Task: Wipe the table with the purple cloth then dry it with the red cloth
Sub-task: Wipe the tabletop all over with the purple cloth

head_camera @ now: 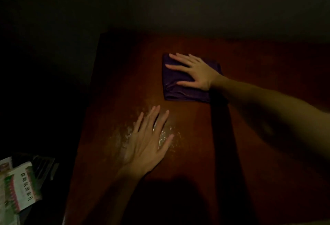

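Head cam, looking down: my right hand [194, 72] lies flat w/ fingers straight and spread, pressing the folded purple cloth [180, 89] onto the reddish-brown table [259, 67], toward the far middle of the top. Not gripping it, just palm and fingers on top. My left hand [148, 141] is flat too, fingers spread, holding nothing; it looks to rest on the near-left part of the table, right over a patch of shiny wet speckles [166, 135]. Red cloth isn't in view, so drying hasn't begun, I'd say; still on the wipe step.

Risks from here: cloth is only pinned by a flat palm, so a fast stroke could let it bunch or slide out from under my hand. Wet patch sits under my left hand, apart from the cloth, so I could miss it or smear it w/ my palm. Lighting is v. dim, so leftover streaks are easy to overlook. Printed packets [21, 187] lie off the table's left edge, low in the dark; a wide sweep could flick drops onto them.
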